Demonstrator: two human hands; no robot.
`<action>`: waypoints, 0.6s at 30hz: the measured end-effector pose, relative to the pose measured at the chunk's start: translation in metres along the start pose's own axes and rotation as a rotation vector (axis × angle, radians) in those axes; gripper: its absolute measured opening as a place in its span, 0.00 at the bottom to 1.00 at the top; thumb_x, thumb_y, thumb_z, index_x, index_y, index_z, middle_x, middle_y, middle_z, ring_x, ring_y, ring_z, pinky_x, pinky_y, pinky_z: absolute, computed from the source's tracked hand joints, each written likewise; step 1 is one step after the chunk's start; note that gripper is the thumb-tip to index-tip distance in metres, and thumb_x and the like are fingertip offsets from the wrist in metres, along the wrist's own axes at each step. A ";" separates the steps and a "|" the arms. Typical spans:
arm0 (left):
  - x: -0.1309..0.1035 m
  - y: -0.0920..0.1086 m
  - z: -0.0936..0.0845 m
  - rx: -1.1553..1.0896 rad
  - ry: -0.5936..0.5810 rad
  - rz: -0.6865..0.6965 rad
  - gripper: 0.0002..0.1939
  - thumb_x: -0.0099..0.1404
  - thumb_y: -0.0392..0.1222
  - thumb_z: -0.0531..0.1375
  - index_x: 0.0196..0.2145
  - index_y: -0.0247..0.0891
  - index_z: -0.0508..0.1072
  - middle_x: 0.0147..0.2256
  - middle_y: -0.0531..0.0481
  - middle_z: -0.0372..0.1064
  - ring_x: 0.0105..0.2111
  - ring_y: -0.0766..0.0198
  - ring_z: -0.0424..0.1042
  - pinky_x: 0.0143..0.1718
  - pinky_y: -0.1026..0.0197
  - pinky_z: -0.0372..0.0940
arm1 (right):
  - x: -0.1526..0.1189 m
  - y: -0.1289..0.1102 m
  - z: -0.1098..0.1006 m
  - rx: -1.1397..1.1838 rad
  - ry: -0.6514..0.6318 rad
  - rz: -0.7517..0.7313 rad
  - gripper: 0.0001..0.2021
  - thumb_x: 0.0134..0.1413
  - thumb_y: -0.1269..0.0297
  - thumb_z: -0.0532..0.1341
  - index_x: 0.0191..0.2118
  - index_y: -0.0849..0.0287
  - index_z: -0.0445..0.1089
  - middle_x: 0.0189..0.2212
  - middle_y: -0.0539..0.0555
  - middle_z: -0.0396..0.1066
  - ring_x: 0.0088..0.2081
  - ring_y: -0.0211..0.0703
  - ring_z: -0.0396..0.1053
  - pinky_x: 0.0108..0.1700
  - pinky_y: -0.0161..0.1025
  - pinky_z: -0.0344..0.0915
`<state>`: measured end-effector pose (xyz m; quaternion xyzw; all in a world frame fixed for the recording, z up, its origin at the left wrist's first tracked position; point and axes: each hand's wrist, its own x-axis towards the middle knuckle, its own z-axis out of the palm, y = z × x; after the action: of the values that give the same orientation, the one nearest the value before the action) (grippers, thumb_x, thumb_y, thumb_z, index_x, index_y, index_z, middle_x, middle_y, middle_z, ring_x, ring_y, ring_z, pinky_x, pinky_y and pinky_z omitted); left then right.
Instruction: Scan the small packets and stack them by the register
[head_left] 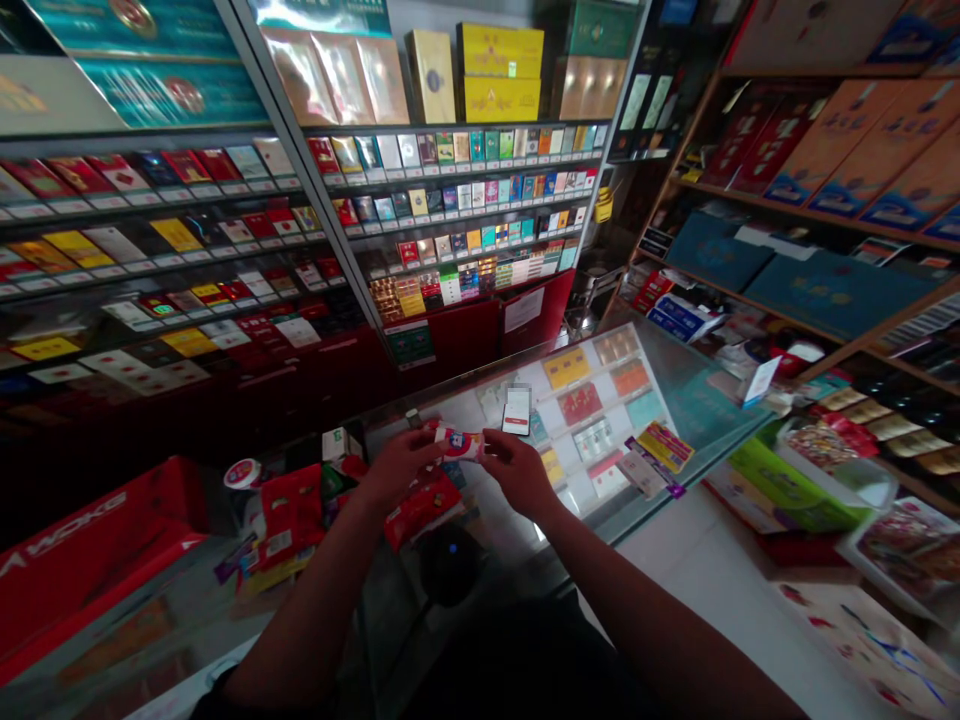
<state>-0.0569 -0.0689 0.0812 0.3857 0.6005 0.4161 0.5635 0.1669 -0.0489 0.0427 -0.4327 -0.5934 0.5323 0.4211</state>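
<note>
Both my hands meet over the glass counter [487, 500] around a small white, red and blue packet [461, 444]. Its left end is between the fingers of my left hand [401, 465], and its right end is pinched by my right hand [517, 470]. A phone [517, 410] with a lit screen lies just beyond my right hand. Under my left hand is a shiny red bag [424, 508]. More red packages [291, 508] and a round white-and-pink tub [244, 474] are to the left.
A red box [105, 550] stands at the left. Yellow and purple packets [660, 452] lie near the counter's right edge. A dark round device [451, 565] sits close to my body. Shelves of small boxes [465, 150] rise behind, with a green bin [780, 485] at the right.
</note>
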 end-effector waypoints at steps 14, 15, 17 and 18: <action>0.015 -0.007 0.024 0.316 0.075 0.168 0.32 0.60 0.67 0.66 0.50 0.39 0.84 0.34 0.45 0.80 0.33 0.56 0.76 0.32 0.60 0.68 | -0.008 0.005 -0.011 0.052 0.222 0.198 0.18 0.53 0.54 0.68 0.47 0.56 0.80 0.41 0.56 0.82 0.41 0.51 0.79 0.41 0.45 0.75; 0.015 -0.007 0.025 0.327 0.077 0.182 0.32 0.60 0.67 0.65 0.50 0.39 0.85 0.34 0.45 0.80 0.34 0.56 0.77 0.33 0.59 0.68 | -0.008 0.005 -0.012 0.083 0.235 0.222 0.19 0.52 0.53 0.68 0.47 0.57 0.80 0.41 0.57 0.82 0.41 0.51 0.79 0.38 0.43 0.74; 0.014 -0.007 0.026 0.334 0.080 0.204 0.32 0.60 0.66 0.65 0.50 0.39 0.85 0.35 0.45 0.80 0.35 0.55 0.77 0.35 0.58 0.69 | -0.008 0.005 -0.013 0.155 0.271 0.272 0.21 0.50 0.51 0.69 0.47 0.59 0.78 0.40 0.58 0.82 0.38 0.49 0.79 0.35 0.41 0.72; 0.013 -0.007 0.026 0.335 0.083 0.213 0.32 0.59 0.66 0.65 0.50 0.39 0.85 0.35 0.44 0.81 0.35 0.55 0.77 0.35 0.58 0.69 | -0.008 0.006 -0.013 0.182 0.289 0.290 0.21 0.49 0.51 0.69 0.46 0.59 0.77 0.39 0.58 0.82 0.38 0.49 0.79 0.34 0.40 0.72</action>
<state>-0.0315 -0.0572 0.0698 0.5178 0.6398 0.3832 0.4191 0.1818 -0.0531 0.0376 -0.5454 -0.4079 0.5712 0.4581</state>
